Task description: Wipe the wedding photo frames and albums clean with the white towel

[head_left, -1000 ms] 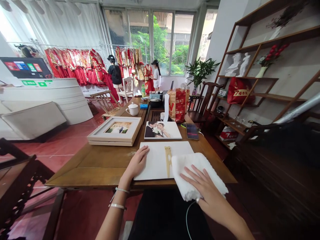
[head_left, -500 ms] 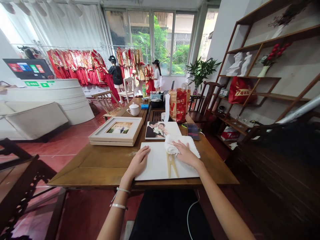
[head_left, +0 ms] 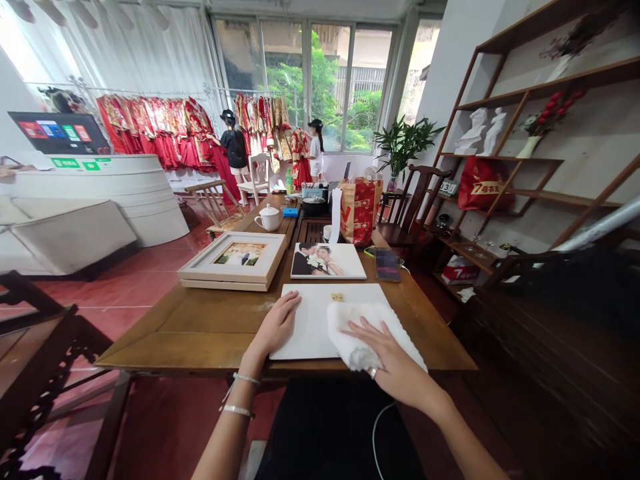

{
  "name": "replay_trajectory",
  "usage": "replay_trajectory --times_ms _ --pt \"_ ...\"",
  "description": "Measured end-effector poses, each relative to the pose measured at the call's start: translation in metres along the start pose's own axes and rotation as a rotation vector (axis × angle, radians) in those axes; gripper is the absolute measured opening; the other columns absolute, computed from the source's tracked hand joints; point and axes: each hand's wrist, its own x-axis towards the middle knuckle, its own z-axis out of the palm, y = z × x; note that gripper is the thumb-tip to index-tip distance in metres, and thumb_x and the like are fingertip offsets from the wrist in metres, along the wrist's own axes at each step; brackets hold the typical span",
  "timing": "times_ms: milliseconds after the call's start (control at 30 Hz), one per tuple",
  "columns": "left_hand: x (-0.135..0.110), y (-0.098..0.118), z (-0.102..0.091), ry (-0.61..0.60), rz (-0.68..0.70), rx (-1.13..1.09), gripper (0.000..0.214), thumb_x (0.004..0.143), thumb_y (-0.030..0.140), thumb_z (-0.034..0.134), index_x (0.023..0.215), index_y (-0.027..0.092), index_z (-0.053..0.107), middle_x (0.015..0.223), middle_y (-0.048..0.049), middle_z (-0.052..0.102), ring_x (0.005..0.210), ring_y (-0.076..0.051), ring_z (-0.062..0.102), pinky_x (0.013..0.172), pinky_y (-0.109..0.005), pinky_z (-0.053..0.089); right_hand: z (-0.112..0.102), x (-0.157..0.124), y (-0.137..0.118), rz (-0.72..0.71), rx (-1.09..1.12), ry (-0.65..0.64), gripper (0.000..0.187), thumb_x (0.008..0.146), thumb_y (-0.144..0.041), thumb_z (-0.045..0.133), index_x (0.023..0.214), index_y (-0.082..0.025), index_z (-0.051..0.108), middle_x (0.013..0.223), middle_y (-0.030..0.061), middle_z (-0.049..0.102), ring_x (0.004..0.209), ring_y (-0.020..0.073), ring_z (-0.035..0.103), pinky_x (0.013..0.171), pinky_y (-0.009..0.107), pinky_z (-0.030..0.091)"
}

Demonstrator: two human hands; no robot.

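A white flat board (head_left: 307, 327) lies on the wooden table in front of me. My left hand (head_left: 281, 323) rests on its left edge, fingers stretched out and close together. On the board's right half, my right hand (head_left: 377, 347) lies flat on a white cloth (head_left: 345, 327), fingers spread. Part of the cloth hangs past the board's right and near edges. Just beyond the cloth, the end of a tan piece (head_left: 337, 297) shows; the rest of it is covered. Behind the board lies a photo panel (head_left: 350, 260) of a couple.
To the left sits a pale wooden picture frame (head_left: 200, 270). A lidded white cup (head_left: 268, 218), a small blue box (head_left: 290, 213), a red paper bag (head_left: 359, 210) and a phone (head_left: 387, 265) stand or lie farther back on the table (head_left: 165, 333). Two people are by the clothes racks.
My right hand and the cloth have moved toward me over the board, and the cloth is spread wider. It covers most of the tan forked piece. My left hand stays put.
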Motion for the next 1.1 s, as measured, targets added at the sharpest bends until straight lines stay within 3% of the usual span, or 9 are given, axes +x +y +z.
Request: replay_trajectory --times_ms 200,367,467,600,700,800,900,1100 --pt "0.000 -0.003 0.001 0.020 0.014 -0.027 0.039 0.089 0.021 0.039 0.122 0.016 0.059 0.140 -0.0107 0.050 0.134 -0.022 0.041 0.113 -0.043 0.031 -0.009 0.069 0.015 0.166 -0.122 0.055 0.072 0.075 -0.011 0.041 0.144 -0.029 0.033 0.152 0.0024 0.029 0.143 0.0241 0.012 0.112 0.056 0.003" --pt "0.000 -0.003 0.001 0.014 0.010 -0.012 0.040 0.090 0.020 0.037 0.123 0.015 0.058 0.140 -0.0120 0.049 0.134 -0.023 0.040 0.113 -0.044 0.031 -0.001 0.108 0.005 0.208 -0.205 0.061 0.063 0.081 -0.021 0.049 0.142 -0.030 0.038 0.156 0.0093 0.018 0.142 0.0340 0.002 0.105 0.066 -0.001" --pt "0.000 -0.003 0.001 0.011 0.009 -0.007 0.040 0.089 0.020 0.037 0.123 0.014 0.059 0.140 -0.0124 0.049 0.134 -0.023 0.040 0.113 -0.044 0.031 0.013 0.098 -0.010 0.169 -0.250 0.044 0.068 0.075 -0.017 0.055 0.140 -0.032 0.041 0.157 0.0076 0.015 0.142 0.0326 -0.003 0.106 0.063 -0.006" --pt "0.000 -0.003 0.002 0.011 0.006 -0.013 0.041 0.089 0.019 0.037 0.123 0.012 0.058 0.140 -0.0139 0.049 0.135 -0.023 0.040 0.113 -0.044 0.030 0.029 0.050 -0.033 0.061 -0.296 0.029 0.081 0.067 -0.011 0.054 0.142 -0.034 0.036 0.157 0.0041 0.014 0.143 0.0298 -0.005 0.108 0.060 -0.007" --pt "0.000 -0.004 0.002 0.020 0.017 -0.022 0.041 0.089 0.019 0.037 0.123 0.013 0.059 0.140 -0.0136 0.049 0.134 -0.023 0.040 0.113 -0.044 0.031 0.033 0.011 -0.044 0.018 -0.268 -0.006 0.093 0.057 -0.005 0.050 0.142 -0.038 0.033 0.157 -0.0004 0.011 0.143 0.0271 -0.006 0.110 0.059 -0.005" --pt "0.000 -0.005 0.002 0.030 0.034 -0.028 0.040 0.089 0.020 0.038 0.123 0.016 0.059 0.140 -0.0114 0.051 0.134 -0.022 0.041 0.112 -0.044 0.031 0.031 -0.005 -0.045 0.015 -0.219 -0.026 0.098 0.053 -0.004 0.045 0.141 -0.042 0.032 0.157 -0.0052 0.013 0.143 0.0239 -0.002 0.111 0.057 -0.002" --pt "0.000 -0.005 0.001 0.024 0.034 -0.019 0.040 0.090 0.020 0.038 0.124 0.017 0.058 0.140 -0.0105 0.050 0.134 -0.022 0.041 0.112 -0.043 0.031 0.023 0.009 -0.036 0.058 -0.183 0.001 0.090 0.059 -0.005 0.046 0.140 -0.042 0.036 0.155 -0.0055 0.020 0.143 0.0232 0.005 0.112 0.055 0.001" --pt "0.000 -0.001 -0.001 0.009 0.013 -0.011 0.040 0.089 0.019 0.038 0.123 0.016 0.059 0.140 -0.0116 0.050 0.134 -0.023 0.041 0.113 -0.044 0.031 0.008 0.086 -0.021 0.209 -0.256 0.026 0.064 0.079 -0.020 0.052 0.140 -0.033 0.040 0.155 0.0052 0.021 0.142 0.0314 0.009 0.107 0.063 0.007"
